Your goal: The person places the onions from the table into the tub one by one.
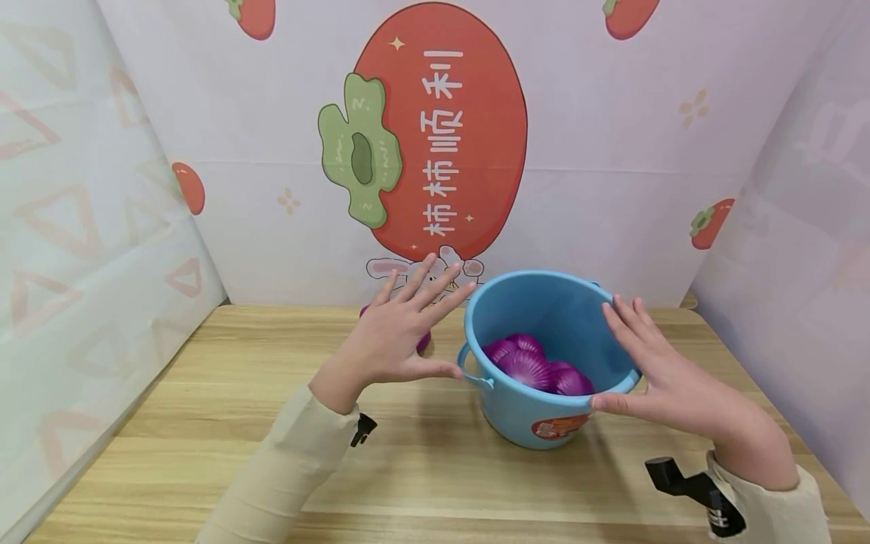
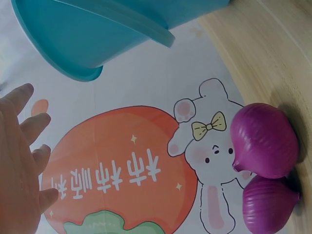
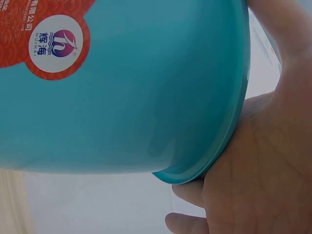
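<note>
A light blue bucket stands on the table right of centre, with several purple onions in its bottom. My right hand rests against the right side of its rim, fingers extended and thumb along the front edge; the right wrist view shows the rim against the palm. To the left of the bucket, my left hand is held up with fingers spread, its thumb close to the bucket's handle. Behind that hand, two purple onions lie on the table, mostly hidden in the head view.
The wooden table reaches back to a printed cloth backdrop with a large persimmon and a rabbit. White cloth walls close off both sides. A red label is on the bucket's front.
</note>
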A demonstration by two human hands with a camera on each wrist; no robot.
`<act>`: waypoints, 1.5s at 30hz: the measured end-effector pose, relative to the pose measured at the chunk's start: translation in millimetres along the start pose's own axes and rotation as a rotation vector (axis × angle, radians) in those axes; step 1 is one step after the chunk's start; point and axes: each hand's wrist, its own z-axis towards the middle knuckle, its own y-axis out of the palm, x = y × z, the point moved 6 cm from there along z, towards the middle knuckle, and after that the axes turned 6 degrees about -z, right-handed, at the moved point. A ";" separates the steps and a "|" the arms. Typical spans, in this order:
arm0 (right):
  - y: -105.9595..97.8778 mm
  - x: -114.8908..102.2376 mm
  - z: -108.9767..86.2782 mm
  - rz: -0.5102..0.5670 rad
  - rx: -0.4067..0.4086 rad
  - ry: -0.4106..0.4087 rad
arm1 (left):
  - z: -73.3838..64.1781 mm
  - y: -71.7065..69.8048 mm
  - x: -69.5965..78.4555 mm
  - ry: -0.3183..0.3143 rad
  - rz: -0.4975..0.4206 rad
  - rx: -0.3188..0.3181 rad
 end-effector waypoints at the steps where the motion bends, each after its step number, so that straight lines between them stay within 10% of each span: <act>1: 0.0 0.0 -0.1 0.000 0.000 0.000 | -0.7 1.0 -1.5 -0.003 -0.004 -0.001; 45: 0.4 -1.2 0.3 -0.001 0.006 0.002 | -10.1 56.6 -69.8 -0.177 -0.193 -0.139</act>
